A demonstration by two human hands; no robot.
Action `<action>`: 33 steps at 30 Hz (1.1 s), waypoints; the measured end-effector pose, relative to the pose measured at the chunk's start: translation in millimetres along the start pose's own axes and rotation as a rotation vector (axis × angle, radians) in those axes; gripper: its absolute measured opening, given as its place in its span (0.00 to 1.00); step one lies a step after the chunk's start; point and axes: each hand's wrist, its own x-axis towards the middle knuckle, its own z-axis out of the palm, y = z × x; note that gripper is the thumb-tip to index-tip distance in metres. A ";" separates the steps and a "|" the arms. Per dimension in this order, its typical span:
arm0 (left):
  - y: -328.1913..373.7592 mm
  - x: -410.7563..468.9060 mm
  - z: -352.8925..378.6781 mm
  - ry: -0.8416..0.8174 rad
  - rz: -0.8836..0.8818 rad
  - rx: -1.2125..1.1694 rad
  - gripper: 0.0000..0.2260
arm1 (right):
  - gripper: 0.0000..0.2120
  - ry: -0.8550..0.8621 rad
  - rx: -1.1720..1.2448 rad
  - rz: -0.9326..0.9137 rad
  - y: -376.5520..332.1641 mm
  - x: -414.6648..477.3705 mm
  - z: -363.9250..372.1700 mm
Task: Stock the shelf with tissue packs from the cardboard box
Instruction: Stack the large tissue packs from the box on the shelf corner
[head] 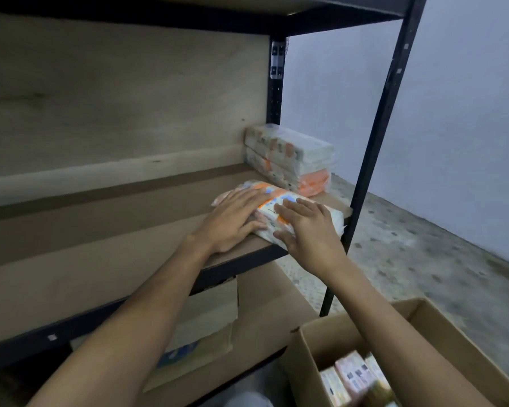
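Note:
A white and orange tissue pack (279,201) lies flat near the front right edge of the wooden shelf board (115,230). My left hand (232,221) rests on its left part with fingers spread. My right hand (309,230) presses on its right part, thumb at the near edge. Behind it, in the back right corner, stands a stack of two tissue packs (294,160). The open cardboard box (441,327) sits at the lower right, with several more packs (353,380) upright inside.
Black metal uprights (379,136) frame the shelf's right end. An upper shelf (188,13) hangs overhead. Another cardboard box (212,318) sits on the level below. A grey wall (453,113) and speckled floor (409,259) lie to the right.

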 end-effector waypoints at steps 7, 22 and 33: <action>-20.1 0.8 -0.3 0.017 -0.107 0.093 0.31 | 0.24 0.013 0.017 0.036 -5.1 22.8 23.4; -16.9 -24.3 7.4 -0.254 -0.632 0.078 0.27 | 0.36 0.028 -0.004 -0.021 9.9 18.9 39.6; -14.9 -24.8 7.6 -0.232 -0.639 0.091 0.27 | 0.25 0.087 0.076 -0.002 10.2 35.7 52.2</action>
